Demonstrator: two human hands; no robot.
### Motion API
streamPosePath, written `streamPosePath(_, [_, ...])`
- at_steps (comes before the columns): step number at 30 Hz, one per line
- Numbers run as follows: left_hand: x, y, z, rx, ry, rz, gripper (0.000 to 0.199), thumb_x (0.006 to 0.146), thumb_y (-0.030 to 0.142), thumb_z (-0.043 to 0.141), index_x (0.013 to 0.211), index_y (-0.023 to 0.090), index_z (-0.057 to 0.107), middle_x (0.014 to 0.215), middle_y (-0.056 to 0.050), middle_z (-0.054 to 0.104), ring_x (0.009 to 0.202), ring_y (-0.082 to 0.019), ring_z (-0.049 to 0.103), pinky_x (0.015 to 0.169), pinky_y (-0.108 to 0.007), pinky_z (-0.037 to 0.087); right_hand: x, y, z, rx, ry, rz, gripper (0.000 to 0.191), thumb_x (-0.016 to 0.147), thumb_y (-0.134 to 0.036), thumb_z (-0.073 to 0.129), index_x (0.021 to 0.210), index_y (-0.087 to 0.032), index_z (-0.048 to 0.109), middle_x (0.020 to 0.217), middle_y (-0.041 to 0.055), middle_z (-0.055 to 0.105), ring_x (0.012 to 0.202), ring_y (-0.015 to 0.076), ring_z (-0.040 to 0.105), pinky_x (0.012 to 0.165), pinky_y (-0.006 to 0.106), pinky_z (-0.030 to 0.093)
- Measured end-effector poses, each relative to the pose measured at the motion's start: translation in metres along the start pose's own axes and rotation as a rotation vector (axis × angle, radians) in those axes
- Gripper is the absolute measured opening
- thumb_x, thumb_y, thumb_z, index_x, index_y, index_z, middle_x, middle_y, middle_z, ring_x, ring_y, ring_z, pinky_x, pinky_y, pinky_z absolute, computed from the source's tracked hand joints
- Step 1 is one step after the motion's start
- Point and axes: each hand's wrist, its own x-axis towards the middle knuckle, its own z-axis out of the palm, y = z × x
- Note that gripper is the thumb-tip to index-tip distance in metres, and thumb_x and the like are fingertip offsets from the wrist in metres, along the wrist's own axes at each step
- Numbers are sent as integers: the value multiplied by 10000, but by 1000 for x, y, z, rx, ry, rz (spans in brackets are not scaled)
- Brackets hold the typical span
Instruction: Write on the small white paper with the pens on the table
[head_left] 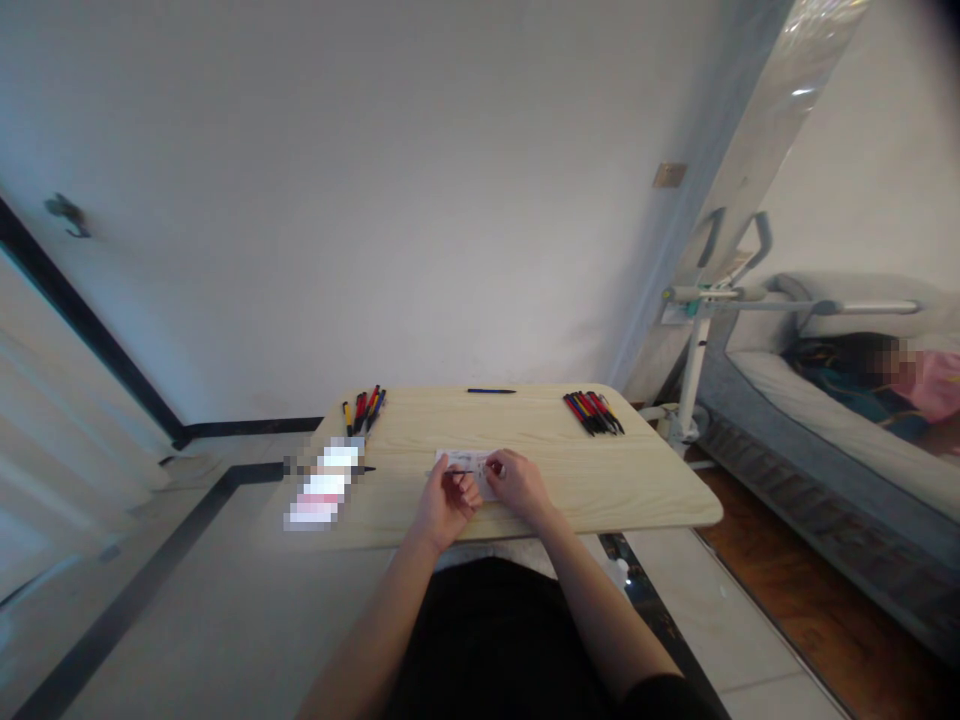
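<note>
Pale wood made up the table (637, 480) under the person's hands. The left hand (450, 500) was turned partly palm up, its thumb and forefinger closed on a slim dark rod (460, 472), the other fingers loosely curled below. That rod lay roughly level, its free end pointing towards the right fingers. The right hand (519, 485) was just beside, knuckles up, fingers bent and tips drawn close together; whether they had hold of anything small, one could not tell. Paper (466, 458) with dark marks lay beneath and just beyond both sets of fingers.

Well to the left of the fingers, and farther out, sat a bunch of pens (366, 408); nearer on that side was a bright patch (326, 485), too blurred to name. Straight beyond the fingers, near the far edge, lay a lone blue pen (491, 391). Out to their right, a second bunch (592, 412) lay slanted side by side.

The step in hand looked like close two-handed handling of the rod. By that judgement, the next move called for a steady left pinch and fine alignment of the right fingertips.
</note>
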Motion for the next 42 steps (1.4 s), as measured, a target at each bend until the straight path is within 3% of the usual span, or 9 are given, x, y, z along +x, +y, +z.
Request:
streamPosePath(7, [1, -1, -3, 6, -17, 11, 356, 807, 412, 447, 563, 153, 435, 499, 33, 336, 424, -84, 341, 433, -221, 280, 3, 7, 2, 169, 68, 34, 117, 729, -214, 498, 731, -165, 605, 668, 16, 617, 579, 119, 525, 563, 212, 375])
streamPosePath(16, [1, 0, -1, 23, 1, 22, 362, 817, 410, 431, 563, 152, 425, 494, 32, 334, 422, -83, 342, 431, -219, 283, 2, 8, 3, 209, 81, 30, 127, 728, -200, 485, 734, -161, 606, 648, 9, 606, 558, 111, 517, 544, 202, 367])
streamPosePath(23, [1, 0, 0, 27, 36, 24, 370, 815, 415, 430, 553, 154, 416, 489, 32, 336, 412, -80, 337, 425, -219, 288, -2, -1, -4, 73, -1, -86, 174, 746, -202, 493, 633, -163, 619, 632, 16, 584, 571, 107, 498, 559, 196, 342])
streamPosePath(28, [1, 0, 0, -3, 24, 36, 352, 814, 406, 435, 568, 154, 420, 491, 38, 328, 412, -78, 330, 426, -220, 293, -4, -6, -8, 46, -81, -141, 161, 729, -154, 490, 696, -172, 646, 693, 22, 594, 633, 117, 523, 594, 193, 355])
streamPosePath(38, [0, 1, 2, -4, 46, 28, 359, 808, 410, 443, 560, 153, 410, 488, 41, 315, 402, -74, 314, 418, -220, 288, -5, -8, -7, -28, -111, -101, 193, 732, -155, 493, 786, -200, 673, 782, 33, 626, 706, 135, 561, 628, 204, 379])
streamPosePath(42, [0, 0, 2, -10, 34, 33, 359, 812, 406, 438, 558, 153, 413, 485, 42, 311, 402, -74, 312, 418, -220, 286, -6, -7, -5, -109, -62, -49, 192, 754, -172, 485, 795, -205, 670, 793, 44, 629, 699, 143, 567, 608, 212, 375])
